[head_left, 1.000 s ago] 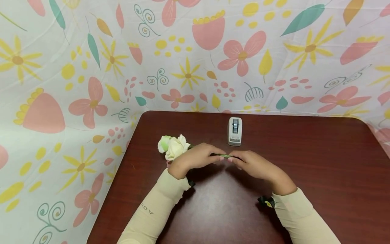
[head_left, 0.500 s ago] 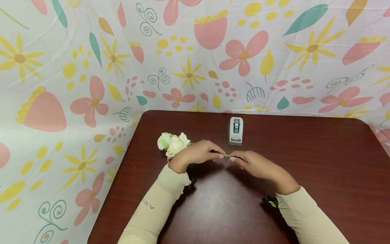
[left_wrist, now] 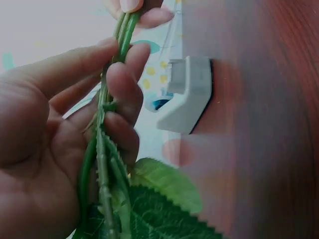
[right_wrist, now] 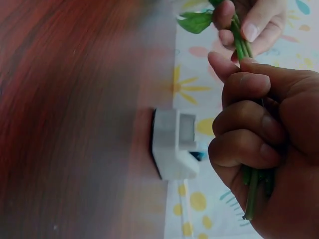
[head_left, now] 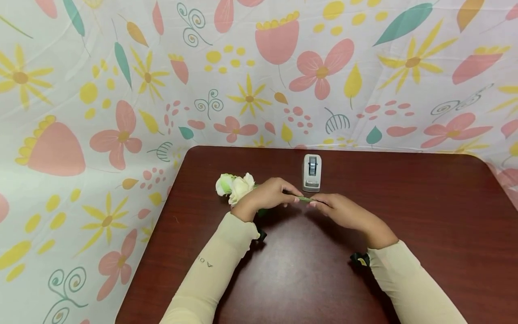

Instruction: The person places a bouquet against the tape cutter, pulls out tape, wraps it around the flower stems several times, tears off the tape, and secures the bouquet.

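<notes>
A small bunch of artificial white roses [head_left: 239, 188] extends to the left of my hands, its blooms partly covered by the left wrist in the head view. My left hand [head_left: 272, 193] pinches the green stems [left_wrist: 102, 144] between thumb and fingers, with serrated leaves [left_wrist: 167, 209] below the palm. Farther along, my right hand [head_left: 344, 210] has its fingers curled round the lower stems, and cut ends [right_wrist: 251, 196] poke out beneath the palm in the right wrist view. A short length of stem shows between the two hands, above the table.
A white tape dispenser [head_left: 312, 173] stands on the dark red-brown table [head_left: 425, 202], just beyond the hands. Behind the table's far edge hangs a flower-patterned cloth [head_left: 243, 54]. Black straps [head_left: 359, 259] sit at the wrists.
Both hands, still holding the stems, have moved slightly away from the body, and the left has shifted a little right. The rose blooms have shifted right with them.
</notes>
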A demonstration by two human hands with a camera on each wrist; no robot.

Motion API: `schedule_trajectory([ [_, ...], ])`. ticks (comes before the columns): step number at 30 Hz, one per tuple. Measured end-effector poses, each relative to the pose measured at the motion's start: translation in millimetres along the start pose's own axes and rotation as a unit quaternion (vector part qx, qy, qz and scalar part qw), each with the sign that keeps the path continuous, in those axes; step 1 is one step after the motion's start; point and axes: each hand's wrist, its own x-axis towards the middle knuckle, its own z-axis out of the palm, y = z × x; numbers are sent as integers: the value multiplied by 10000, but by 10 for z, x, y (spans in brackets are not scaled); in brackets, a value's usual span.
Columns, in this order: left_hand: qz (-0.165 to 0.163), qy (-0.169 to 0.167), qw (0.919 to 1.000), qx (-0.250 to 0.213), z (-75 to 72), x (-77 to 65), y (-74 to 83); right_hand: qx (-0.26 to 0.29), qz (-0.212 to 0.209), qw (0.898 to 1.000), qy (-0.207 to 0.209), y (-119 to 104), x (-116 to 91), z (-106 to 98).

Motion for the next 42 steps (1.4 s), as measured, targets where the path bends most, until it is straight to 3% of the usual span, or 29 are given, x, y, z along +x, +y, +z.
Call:
schedule_trajectory([
  [6, 29, 229, 9997, 49, 44, 140, -38, 28, 250, 9996, -113, 117, 24, -53],
  [16, 70, 378, 9990, 224, 108, 260, -53, -655, 230, 9975, 92, 142, 26, -122],
  [21, 76, 422, 9984, 362, 119, 308, -63, -936, 319, 9929, 666, 131, 50, -126],
  [28, 9, 496, 9982, 322, 141, 351, -141, -518, 733, 9778, 1892, 134, 140, -124],
  [42, -158, 731, 9963, 434, 200, 444, -224, -168, 1458, 9572, 2494, 219, 366, 82],
])
